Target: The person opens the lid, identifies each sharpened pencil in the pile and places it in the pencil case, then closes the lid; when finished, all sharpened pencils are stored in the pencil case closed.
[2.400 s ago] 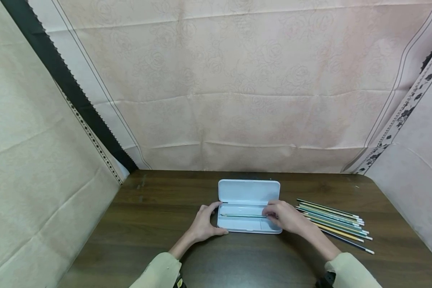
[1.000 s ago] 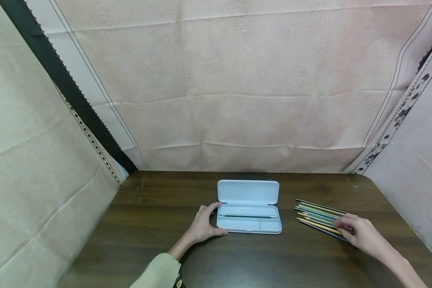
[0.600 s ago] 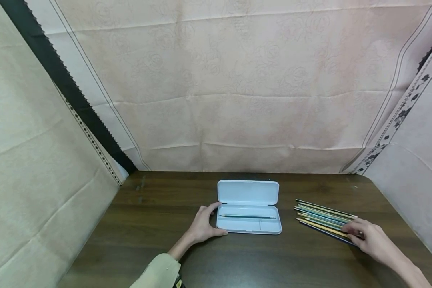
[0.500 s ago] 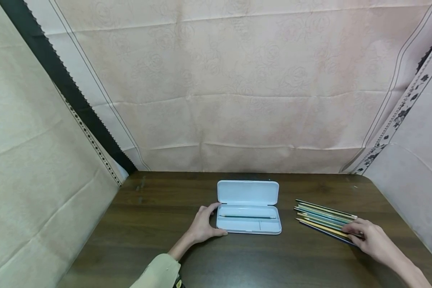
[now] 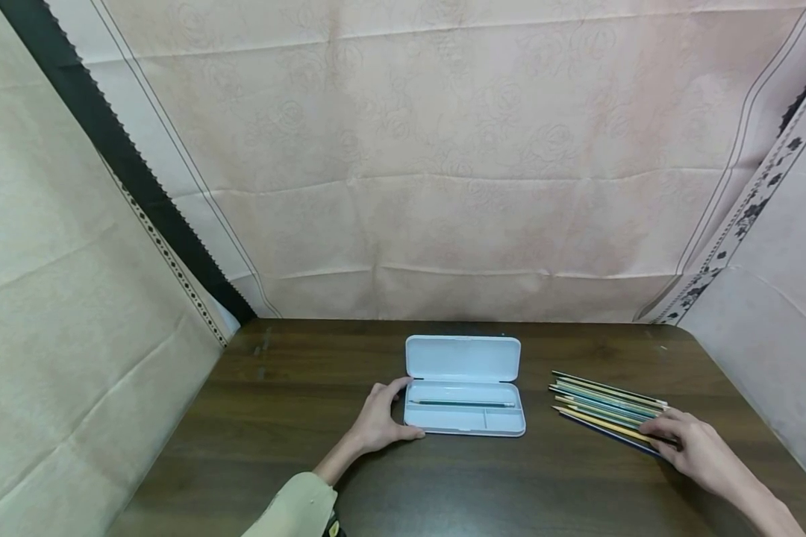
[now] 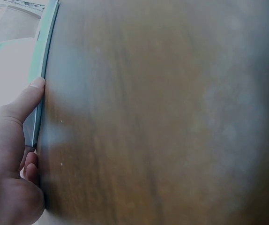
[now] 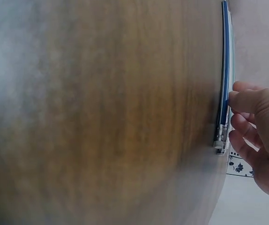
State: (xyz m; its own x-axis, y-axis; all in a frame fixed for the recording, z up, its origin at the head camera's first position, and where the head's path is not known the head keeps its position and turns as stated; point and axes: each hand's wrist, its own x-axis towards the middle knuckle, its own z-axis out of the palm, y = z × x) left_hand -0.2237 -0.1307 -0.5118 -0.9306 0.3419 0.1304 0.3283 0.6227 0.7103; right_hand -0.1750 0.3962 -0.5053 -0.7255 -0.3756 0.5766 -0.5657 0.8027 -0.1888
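Note:
A light-blue pencil case [image 5: 463, 358] lies open on the table, its lid tipped back. One green pencil [image 5: 460, 404] rests in its long compartment. At the case's left end, my left hand [image 5: 379, 419] grips it, thumb on the front edge and fingers at the back corner. To the right lies a loose bundle of pencils [image 5: 598, 403], yellow, green and dark, eraser ends toward me. My right hand [image 5: 688, 446] pinches a pencil near the eraser ends; the fingers hide which one. In the right wrist view, a blue pencil [image 7: 226, 61] runs beside the thumb.
The brown wooden table [image 5: 309, 365] spreads around the case and the bundle. Pale patterned cloth [image 5: 477, 186] hangs behind it and along both sides.
My right hand left the green pencil in the case and moved right to the bundle, then slid toward the eraser ends. My left hand stayed on the case.

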